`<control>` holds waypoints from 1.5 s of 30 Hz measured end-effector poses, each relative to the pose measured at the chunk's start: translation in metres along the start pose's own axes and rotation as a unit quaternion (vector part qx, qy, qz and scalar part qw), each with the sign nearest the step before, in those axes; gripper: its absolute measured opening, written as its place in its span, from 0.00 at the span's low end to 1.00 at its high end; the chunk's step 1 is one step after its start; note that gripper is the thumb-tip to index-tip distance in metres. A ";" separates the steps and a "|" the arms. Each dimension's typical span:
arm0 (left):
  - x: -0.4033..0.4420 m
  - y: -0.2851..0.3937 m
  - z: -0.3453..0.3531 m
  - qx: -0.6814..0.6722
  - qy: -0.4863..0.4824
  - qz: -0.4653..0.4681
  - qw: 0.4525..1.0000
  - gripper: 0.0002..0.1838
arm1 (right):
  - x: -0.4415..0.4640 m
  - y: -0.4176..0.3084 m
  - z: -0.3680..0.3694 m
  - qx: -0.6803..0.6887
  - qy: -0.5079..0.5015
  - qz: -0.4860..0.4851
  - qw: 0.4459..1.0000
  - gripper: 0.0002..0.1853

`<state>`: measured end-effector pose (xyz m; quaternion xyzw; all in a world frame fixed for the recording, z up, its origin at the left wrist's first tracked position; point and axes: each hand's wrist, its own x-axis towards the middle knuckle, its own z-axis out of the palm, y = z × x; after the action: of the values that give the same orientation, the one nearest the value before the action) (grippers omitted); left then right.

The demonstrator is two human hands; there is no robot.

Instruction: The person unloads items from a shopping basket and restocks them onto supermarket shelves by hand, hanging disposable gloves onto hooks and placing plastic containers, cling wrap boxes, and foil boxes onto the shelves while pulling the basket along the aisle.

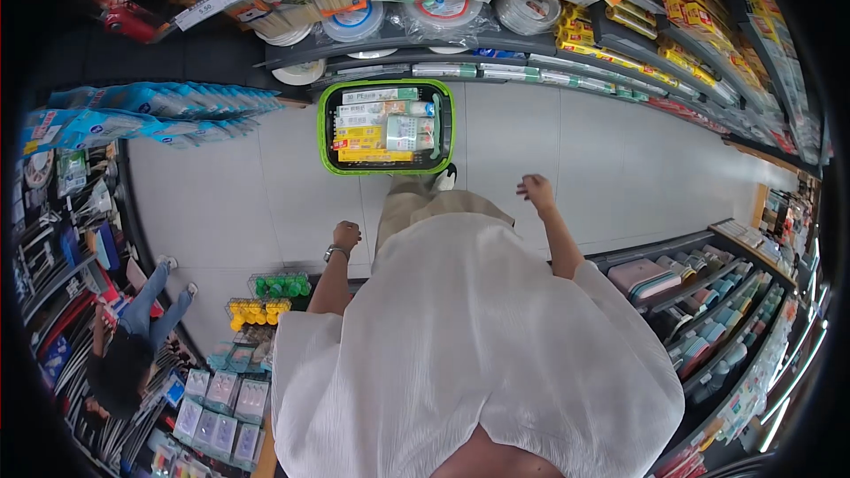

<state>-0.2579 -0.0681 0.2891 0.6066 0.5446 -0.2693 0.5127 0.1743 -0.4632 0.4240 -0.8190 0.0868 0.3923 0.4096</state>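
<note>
My left hand (347, 234) hangs over the floor at my left side, with a watch on the wrist. Its fingers are curled in and nothing shows in them. On the other side, my right hand (535, 190) is held out, fingers bent but apart, holding nothing. Ahead of my feet a black basket with a green rim (325, 128) rests on the floor, touched by neither hand. Inside it lie white-and-green boxes (379, 96), yellow boxes (361, 137) and a clear, pale green-labelled pack (409, 133).
Shelves with plates (527, 11) and yellow boxes curve across the front and right. Blue packets (150, 112) hang at the left. Another person (133, 336) is in the aisle at lower left. Behind my right arm stands a shelf of containers (645, 279); wire baskets (279, 285) are near my left arm.
</note>
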 end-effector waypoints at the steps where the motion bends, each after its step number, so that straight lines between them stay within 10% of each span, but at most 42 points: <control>1: -0.018 0.019 -0.002 -0.040 0.029 0.007 0.999 0.14 | 0.009 -0.018 0.002 0.004 -0.008 -0.041 0.999 0.16; 9: 0.006 0.012 0.014 -0.074 0.080 0.013 0.994 0.17 | 0.030 0.013 0.019 -0.043 -0.082 -0.030 0.995 0.15; 15: 0.129 -0.036 -0.008 0.250 0.128 0.100 0.955 0.15 | -0.061 0.158 0.001 -0.078 -0.015 0.148 0.986 0.19; 16: 0.164 -0.048 -0.015 0.356 0.109 0.143 0.917 0.16 | -0.070 0.233 -0.016 -0.339 -0.044 -0.045 0.939 0.20; 21: 0.187 0.045 -0.055 0.109 0.181 0.038 0.977 0.25 | -0.201 0.272 0.011 -0.260 -0.054 0.331 0.906 0.12; 35: 0.319 0.052 -0.083 0.001 0.138 0.058 0.989 0.43 | -0.340 0.320 0.176 -0.131 0.090 0.304 0.939 0.14; 38: 0.301 0.059 -0.089 0.059 0.234 0.025 0.970 0.35 | -0.340 0.362 0.186 -0.097 0.103 0.250 0.958 0.14; 45: 0.169 0.111 -0.081 -0.313 0.180 0.082 0.929 0.17 | -0.217 0.193 0.163 -0.177 0.178 0.196 0.948 0.12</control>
<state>-0.1284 0.0845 0.2030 0.4961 0.6323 0.0716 0.5907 -0.1548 -0.5068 0.4042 -0.9016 0.2460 0.3219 0.1514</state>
